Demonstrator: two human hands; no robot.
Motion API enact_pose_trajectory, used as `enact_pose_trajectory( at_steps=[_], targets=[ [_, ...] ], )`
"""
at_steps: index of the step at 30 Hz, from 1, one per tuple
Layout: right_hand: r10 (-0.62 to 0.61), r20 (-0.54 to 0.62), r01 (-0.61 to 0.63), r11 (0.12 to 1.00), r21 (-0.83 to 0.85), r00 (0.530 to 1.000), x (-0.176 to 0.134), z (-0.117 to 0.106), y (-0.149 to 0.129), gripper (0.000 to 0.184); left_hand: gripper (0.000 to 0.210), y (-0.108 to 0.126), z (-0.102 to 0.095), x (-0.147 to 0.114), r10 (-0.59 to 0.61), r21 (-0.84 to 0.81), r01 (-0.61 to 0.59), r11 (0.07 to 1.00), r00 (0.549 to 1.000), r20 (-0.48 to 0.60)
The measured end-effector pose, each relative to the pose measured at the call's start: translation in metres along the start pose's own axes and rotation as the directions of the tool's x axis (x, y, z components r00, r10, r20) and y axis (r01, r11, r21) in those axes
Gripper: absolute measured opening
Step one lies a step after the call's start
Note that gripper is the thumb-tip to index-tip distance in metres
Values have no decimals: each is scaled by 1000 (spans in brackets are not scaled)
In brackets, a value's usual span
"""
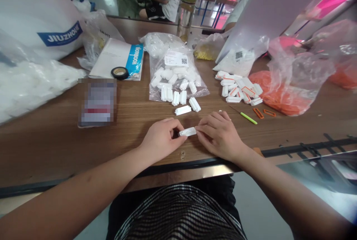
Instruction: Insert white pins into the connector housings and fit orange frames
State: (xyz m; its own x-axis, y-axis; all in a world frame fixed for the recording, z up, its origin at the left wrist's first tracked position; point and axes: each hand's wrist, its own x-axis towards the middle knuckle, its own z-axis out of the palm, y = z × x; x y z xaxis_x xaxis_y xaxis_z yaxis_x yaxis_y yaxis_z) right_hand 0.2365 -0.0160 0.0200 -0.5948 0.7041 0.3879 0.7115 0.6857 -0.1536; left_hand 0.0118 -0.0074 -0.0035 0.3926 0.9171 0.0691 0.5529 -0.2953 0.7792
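Item: white connector housing [187, 132], pinched between left hand [161, 138] and right hand [220, 136] at counter [134, 117] edge, six o'clock. Loose white housings [182, 100] twelve o'clock; orange seals [263, 112] two o'clock. Step: fitting.

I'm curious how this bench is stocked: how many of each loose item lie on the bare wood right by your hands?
White connector held between left hand and right hand: 1
Loose white connectors on the wood: 2
Orange rectangular rings: 2
Green-handled pick: 1
Total: 6
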Motion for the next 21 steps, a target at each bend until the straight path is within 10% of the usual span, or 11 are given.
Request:
enact_pose_trajectory(
  at_steps=[9,17,21],
  targets=[
    [363,141,-386,800,459,921,8,5,-1,9,9,0,-1,0,12,-5,-12,1000,1000,3],
    [298,94,-307,946,104,950,12,-1,-14,16,9,2,-1,2,-13,-4,13,1000,1000,0],
    [364,109,-380,889,256,925,13,4,-11,13,9,0,-1,1,-4,-9,4,1000,1000,-9]
  ],
)
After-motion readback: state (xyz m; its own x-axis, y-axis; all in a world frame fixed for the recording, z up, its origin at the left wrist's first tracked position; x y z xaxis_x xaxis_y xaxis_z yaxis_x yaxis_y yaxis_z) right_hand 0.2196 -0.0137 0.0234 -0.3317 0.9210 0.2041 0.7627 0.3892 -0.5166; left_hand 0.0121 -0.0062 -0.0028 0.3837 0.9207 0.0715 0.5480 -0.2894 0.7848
